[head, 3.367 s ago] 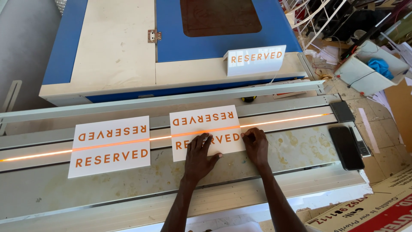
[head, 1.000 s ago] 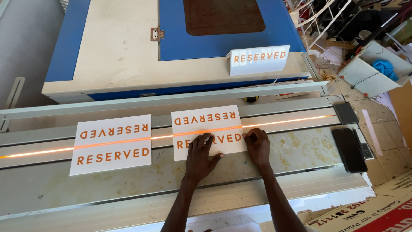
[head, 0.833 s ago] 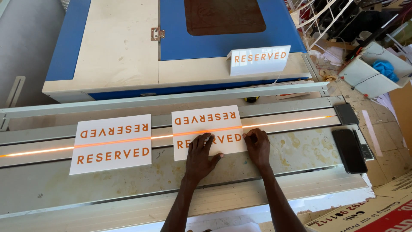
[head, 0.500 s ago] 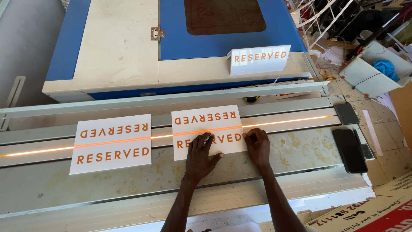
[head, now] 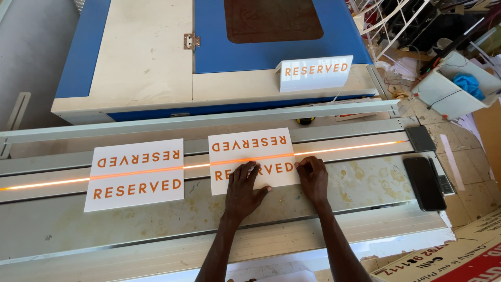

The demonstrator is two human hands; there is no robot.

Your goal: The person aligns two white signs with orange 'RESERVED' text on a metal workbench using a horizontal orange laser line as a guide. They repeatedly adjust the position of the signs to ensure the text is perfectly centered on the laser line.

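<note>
Almost nothing has moved over the last few seconds: both hands rest where they were, so the pressing goes on rather than any new step starting. The left hand [head: 244, 190] lies flat, fingers spread, on the near half of the white sign sheet [head: 253, 156], which sits across the glowing orange line [head: 344, 149] near the middle of the surface [head: 365, 183]. The right hand [head: 312, 177] is at the sheet's near right corner, fingertips curled against its edge; neither hand closes around anything, they only press down and steady. The sheet has not shifted along the line.

A second sheet [head: 135, 173] lies to the left, untouched, also across the line. A dark phone [head: 424, 183] rests toward the right edge. Beyond, a folded sign [head: 314, 73] stands on the blue and cream machine [head: 156, 52].
</note>
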